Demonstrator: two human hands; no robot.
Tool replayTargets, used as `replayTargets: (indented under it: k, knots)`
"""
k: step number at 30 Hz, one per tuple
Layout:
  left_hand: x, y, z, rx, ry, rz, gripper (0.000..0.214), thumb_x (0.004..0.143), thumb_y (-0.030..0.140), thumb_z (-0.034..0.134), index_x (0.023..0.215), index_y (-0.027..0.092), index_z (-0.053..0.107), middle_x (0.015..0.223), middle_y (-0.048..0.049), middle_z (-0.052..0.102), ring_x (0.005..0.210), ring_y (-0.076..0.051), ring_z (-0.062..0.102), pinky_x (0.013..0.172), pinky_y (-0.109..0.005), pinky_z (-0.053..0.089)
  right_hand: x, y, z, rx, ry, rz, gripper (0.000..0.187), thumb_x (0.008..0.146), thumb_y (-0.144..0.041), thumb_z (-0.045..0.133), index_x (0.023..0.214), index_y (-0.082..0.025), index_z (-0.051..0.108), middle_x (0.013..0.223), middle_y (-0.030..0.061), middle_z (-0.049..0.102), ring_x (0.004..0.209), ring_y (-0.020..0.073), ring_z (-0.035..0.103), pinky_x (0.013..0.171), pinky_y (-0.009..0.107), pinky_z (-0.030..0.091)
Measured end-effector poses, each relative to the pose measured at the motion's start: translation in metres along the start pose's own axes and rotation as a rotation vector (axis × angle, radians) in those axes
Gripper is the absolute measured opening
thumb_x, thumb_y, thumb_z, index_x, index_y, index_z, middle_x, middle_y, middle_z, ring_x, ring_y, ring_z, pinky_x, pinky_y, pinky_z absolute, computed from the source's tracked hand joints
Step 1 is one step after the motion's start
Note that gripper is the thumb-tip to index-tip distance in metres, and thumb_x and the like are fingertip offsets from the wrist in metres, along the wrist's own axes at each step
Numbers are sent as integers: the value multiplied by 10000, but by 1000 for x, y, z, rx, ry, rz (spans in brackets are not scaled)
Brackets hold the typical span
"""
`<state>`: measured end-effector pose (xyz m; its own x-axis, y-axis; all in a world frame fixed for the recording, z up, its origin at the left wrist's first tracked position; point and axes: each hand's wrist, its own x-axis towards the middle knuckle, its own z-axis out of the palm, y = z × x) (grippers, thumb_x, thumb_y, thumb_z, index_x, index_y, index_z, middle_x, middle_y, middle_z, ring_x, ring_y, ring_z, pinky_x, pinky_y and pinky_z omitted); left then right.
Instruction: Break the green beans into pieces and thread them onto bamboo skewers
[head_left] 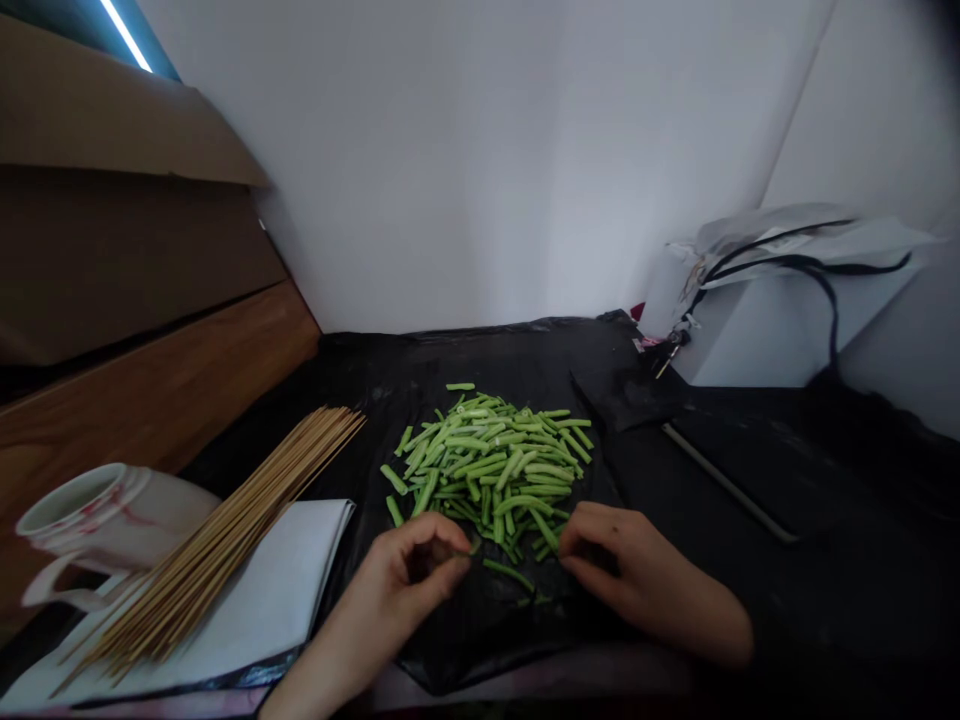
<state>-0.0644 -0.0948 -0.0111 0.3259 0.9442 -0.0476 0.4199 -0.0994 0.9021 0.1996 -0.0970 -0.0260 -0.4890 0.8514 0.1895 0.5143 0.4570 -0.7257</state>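
Observation:
A heap of cut green bean pieces [510, 460] lies on a black plastic sheet [465, 640]. My left hand [412, 570] is at the heap's near left edge, thumb and forefinger pinched, with a small green bit of bean showing at the tips. Across from it, my right hand [637, 575] is also closed in a pinch at the near right edge. Its fingertips meet the end of a bean piece, but whether they grip it is unclear. Between the two hands lies a single loose bean piece [508, 574], with a few small green scraps closer to me.
On the left, a bundle of thin wooden sticks [240, 530] rests across folded white sheets [292, 560], beside a tipped white mug [142, 510]. A thin dark rod [727, 483] lies at right. Behind it stands a white box [765, 330] with black straps. Cardboard [127, 250] stands far left.

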Motion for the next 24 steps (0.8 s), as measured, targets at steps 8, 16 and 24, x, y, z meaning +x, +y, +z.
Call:
replayTargets:
  k: [8,16,24]
  knots:
    - [6,7,43,-508,-167,-101,244,741,334,745,799,146,601,595,39,584,551,-81,499,567,-204,374,3,-31,22,124,54,-83,117,857,-102,574,809,-199,615,802,-9,615,750,116,574,673,228,420]
    - [6,7,44,-606,-259,-171,270,702,319,794,772,135,610,581,27,627,529,-77,537,562,-198,383,-3,-26,23,13,78,-157,106,882,-123,576,804,-193,594,773,-7,628,711,119,564,651,224,410]
    - [3,8,36,-769,-451,-330,205,627,160,779,735,131,607,570,25,621,486,-68,542,502,-170,389,5,-37,12,-52,69,-404,317,941,-389,550,706,-179,584,655,-12,604,611,101,530,575,220,364]
